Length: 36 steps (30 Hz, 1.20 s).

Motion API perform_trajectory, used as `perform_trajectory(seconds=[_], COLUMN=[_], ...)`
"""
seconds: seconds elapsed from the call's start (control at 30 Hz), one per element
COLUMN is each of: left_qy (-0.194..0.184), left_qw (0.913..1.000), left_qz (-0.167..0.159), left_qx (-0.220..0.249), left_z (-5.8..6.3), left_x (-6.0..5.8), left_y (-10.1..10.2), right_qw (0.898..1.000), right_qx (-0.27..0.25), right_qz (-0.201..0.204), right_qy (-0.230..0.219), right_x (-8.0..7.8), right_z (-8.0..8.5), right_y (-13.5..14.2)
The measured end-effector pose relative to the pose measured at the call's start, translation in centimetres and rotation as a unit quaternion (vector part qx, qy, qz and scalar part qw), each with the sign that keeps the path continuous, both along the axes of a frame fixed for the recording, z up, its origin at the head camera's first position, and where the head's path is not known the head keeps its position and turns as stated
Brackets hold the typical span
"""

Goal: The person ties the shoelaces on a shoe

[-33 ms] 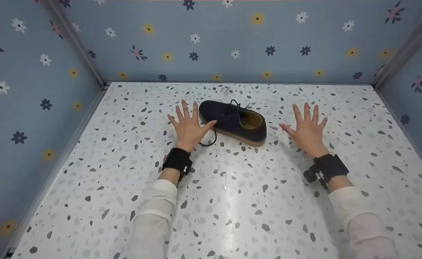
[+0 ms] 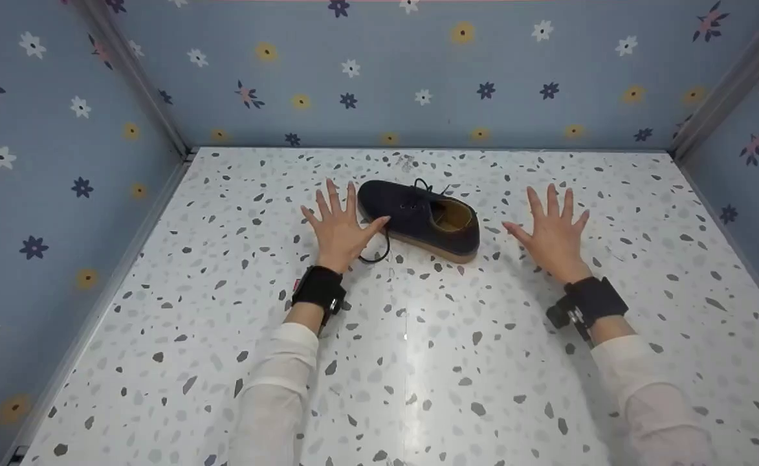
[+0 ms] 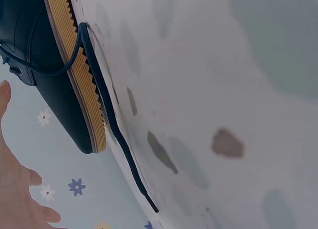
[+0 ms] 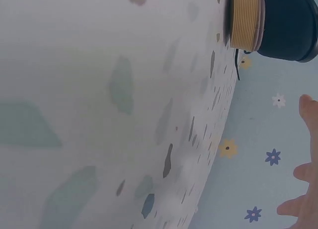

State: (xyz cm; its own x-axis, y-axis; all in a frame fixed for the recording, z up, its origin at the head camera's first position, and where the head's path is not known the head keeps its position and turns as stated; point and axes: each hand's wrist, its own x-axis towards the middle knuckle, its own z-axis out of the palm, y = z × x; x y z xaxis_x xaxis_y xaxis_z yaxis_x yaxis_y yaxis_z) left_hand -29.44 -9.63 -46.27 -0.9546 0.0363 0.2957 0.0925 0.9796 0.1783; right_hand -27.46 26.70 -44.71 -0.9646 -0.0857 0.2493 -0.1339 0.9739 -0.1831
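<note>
Dark shoe [image 2: 416,223] lay between left hand [image 2: 340,232] and right hand [image 2: 554,238], nearer left. Both spread wide, fingers apart, holding nothing.

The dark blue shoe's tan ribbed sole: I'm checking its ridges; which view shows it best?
Left wrist: the tan ribbed sole shows close up, ridges and toothed lower edge distinct. Head shows only a thin side strip; right wrist, just the heel end.

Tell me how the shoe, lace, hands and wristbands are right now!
Shoe: upright on its sole, no foot inside.
Lace: loose, one end trailing beside the shoe.
Left hand: fingers spread, holding nothing.
Right hand: fingers spread, holding nothing.
Wristbands: both strapped on.
</note>
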Motion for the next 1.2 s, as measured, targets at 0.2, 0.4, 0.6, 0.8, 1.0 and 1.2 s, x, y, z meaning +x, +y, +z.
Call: perform_trajectory(seconds=[0.2, 0.4, 0.6, 0.8, 1.0, 1.2], left_qy=[-0.019, -0.025, -0.043, -0.065, -0.097, -0.133], left_qw=[0.9998, 0.9997, 0.9991, 0.9953, 0.9850, 0.9698], left_qz=[-0.002, 0.001, 0.002, -0.030, -0.053, -0.066], left_qx=[0.000, -0.005, 0.000, 0.065, 0.132, 0.193], left_z=[0.1, 0.9, 1.4, 1.6, 1.2, 0.8], left_x=[0.3, 0.2, 0.1, 0.8, 1.3, 1.2], left_y=[0.2, 0.4, 1.4, 3.1, 4.5, 5.4], right_qw=[1.000, 1.000, 0.997, 0.991, 0.947, 0.904], right_qx=[-0.008, -0.030, -0.066, -0.122, -0.284, -0.366], right_qz=[0.000, 0.008, 0.034, 0.062, 0.124, 0.148], right_qy=[-0.009, 0.003, 0.001, -0.010, -0.080, -0.164], right_x=[0.4, 0.3, 0.1, 0.1, 0.2, 0.7], right_z=[-0.3, 0.1, 0.7, 0.6, 0.5, 1.5], right_y=[0.1, -0.2, -1.2, -2.3, -3.7, -5.7])
